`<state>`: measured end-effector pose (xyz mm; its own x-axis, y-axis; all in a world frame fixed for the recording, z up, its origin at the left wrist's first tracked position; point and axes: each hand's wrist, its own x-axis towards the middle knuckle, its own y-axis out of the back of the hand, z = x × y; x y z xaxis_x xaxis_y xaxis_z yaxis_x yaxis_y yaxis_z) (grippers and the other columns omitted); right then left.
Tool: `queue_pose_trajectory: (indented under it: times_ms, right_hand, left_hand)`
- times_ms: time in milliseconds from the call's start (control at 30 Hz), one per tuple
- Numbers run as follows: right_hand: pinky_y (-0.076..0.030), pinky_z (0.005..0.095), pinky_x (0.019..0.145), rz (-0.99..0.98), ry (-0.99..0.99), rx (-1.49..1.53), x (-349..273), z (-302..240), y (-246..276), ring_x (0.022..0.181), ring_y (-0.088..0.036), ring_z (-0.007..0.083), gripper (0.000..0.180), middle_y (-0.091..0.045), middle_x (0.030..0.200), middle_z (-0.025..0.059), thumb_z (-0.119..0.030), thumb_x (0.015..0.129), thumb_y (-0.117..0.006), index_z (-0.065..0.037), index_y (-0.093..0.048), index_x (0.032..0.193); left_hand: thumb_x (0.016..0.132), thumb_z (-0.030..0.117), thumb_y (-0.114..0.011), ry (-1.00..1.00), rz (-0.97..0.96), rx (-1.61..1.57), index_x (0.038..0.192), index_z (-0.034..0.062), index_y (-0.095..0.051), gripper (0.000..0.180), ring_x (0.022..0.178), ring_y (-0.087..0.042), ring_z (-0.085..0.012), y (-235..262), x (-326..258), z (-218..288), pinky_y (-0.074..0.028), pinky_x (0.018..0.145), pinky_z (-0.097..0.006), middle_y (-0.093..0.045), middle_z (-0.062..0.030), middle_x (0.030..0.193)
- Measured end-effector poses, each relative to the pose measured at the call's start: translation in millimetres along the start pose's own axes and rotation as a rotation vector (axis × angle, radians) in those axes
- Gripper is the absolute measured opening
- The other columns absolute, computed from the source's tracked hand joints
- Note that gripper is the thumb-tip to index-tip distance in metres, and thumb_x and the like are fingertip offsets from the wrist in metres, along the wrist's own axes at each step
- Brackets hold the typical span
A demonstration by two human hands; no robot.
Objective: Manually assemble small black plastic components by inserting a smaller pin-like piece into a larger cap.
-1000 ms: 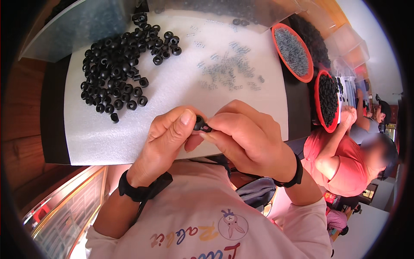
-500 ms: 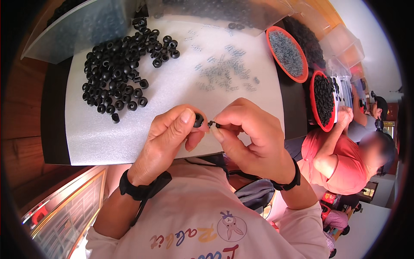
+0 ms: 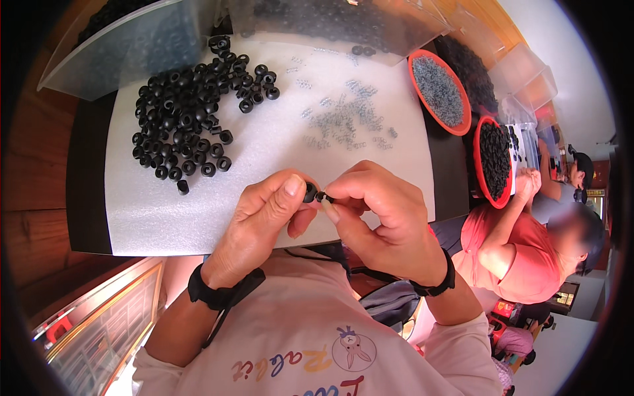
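Wooden floor at far left, then a white foam mat [image 3: 152,211] on the dark table, strewn with black rings [image 3: 188,125] and small clear springs [image 3: 343,122]. Left hand [image 3: 261,221] pinches a black ring [image 3: 309,192] at mat's near edge; right hand [image 3: 386,218] nips a tiny piece against it. Two red bowls [image 3: 465,122] sit right, beside a co-worker in red [image 3: 522,257].

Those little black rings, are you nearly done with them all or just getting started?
No finished batch can be told apart. In hand: the left hand pinches one black ring while the right hand presses a small part against it. Left: a big pile of black rings and a scatter of small clear parts on the white foam mat, so plenty seems to remain.
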<state>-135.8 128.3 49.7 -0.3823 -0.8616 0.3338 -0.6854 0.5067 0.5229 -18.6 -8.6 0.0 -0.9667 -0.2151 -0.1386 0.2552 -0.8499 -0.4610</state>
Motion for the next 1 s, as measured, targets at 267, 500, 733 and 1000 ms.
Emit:
queue_pose_trajectory:
  times_ms: [267, 500, 733, 1000]
  right_hand:
    - [-0.043, 0.0286, 0.050, 0.023, -0.036, -0.027, -2.8, -3.1, -2.5, 0.057, -0.055, 0.0193, 0.018, -0.055, 0.074, 0.0088, 0.008, 0.077, -0.062, -0.002, -0.058, 0.091]
    - [-0.047, 0.0273, 0.052, -0.034, 0.094, -0.187, -3.7, -8.0, -0.7, 0.061, -0.059, 0.0207, 0.024, -0.059, 0.081, 0.0134, 0.013, 0.074, -0.063, 0.002, -0.059, 0.095]
    - [-0.047, 0.0306, 0.047, -0.025, 0.234, -0.421, -11.5, -6.6, -7.0, 0.059, -0.059, 0.0254, 0.032, -0.058, 0.082, 0.0158, 0.014, 0.069, -0.065, 0.002, -0.058, 0.098]
    - [-0.045, 0.0258, 0.053, -0.298, 0.012, -0.046, 9.4, -12.7, 18.6, 0.059, -0.057, 0.0201, 0.026, -0.058, 0.080, 0.0103, 0.006, 0.074, -0.070, -0.001, -0.059, 0.096]
  left_hand:
    - [0.101, 0.040, -0.041, -0.043, 0.014, 0.075, 0.090, 0.0027, -0.058, 0.043, 0.063, -0.041, -0.0058, -2.3, 0.1, -5.1, -0.035, 0.058, -0.021, -0.047, 0.0014, 0.067]
    - [0.101, 0.040, -0.043, -0.030, 0.023, 0.117, 0.089, 0.0025, -0.059, 0.042, 0.062, -0.040, -0.0058, -2.7, -0.1, -2.2, -0.034, 0.056, -0.021, -0.045, 0.0019, 0.066]
    - [0.101, 0.038, -0.043, -0.032, -0.032, 0.159, 0.090, 0.0018, -0.060, 0.042, 0.061, -0.038, -0.0054, -0.1, -0.8, -1.8, -0.033, 0.054, -0.022, -0.044, 0.0028, 0.064]
    - [0.101, 0.036, -0.044, -0.035, -0.141, 0.142, 0.089, 0.0007, -0.059, 0.041, 0.063, -0.036, -0.0056, 2.5, -5.1, -0.4, -0.031, 0.056, -0.022, -0.042, 0.0037, 0.066]
